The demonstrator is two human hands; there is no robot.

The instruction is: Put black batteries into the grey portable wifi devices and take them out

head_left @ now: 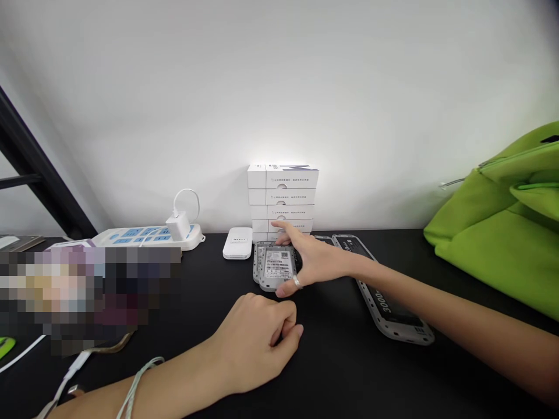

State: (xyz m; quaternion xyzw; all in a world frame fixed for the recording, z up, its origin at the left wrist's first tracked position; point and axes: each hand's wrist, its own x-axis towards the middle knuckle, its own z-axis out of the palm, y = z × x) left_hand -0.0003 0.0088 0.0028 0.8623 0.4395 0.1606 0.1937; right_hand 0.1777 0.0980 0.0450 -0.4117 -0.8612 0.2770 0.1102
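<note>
My right hand (317, 259), with a ring on one finger, reaches across a small grey electronic device (278, 265) whose back cover is off, showing a white printed label. The thumb is at its front edge and a finger at its back edge, while the index finger stretches out above. This device lies slightly offset over a similar one (257, 273). My left hand (257, 340) is curled into a loose fist above the black tabletop, with nothing visible in it. Under my right forearm lies another grey device (399, 329) with a black battery marked 3000.
Several white boxes (290, 196) are stacked against the wall, beside a white rounded device (238, 243). A power strip (131, 234) with a white charger (177, 226) lies left. A blurred patch hides part of the left side. A green bag (498, 221) is at right.
</note>
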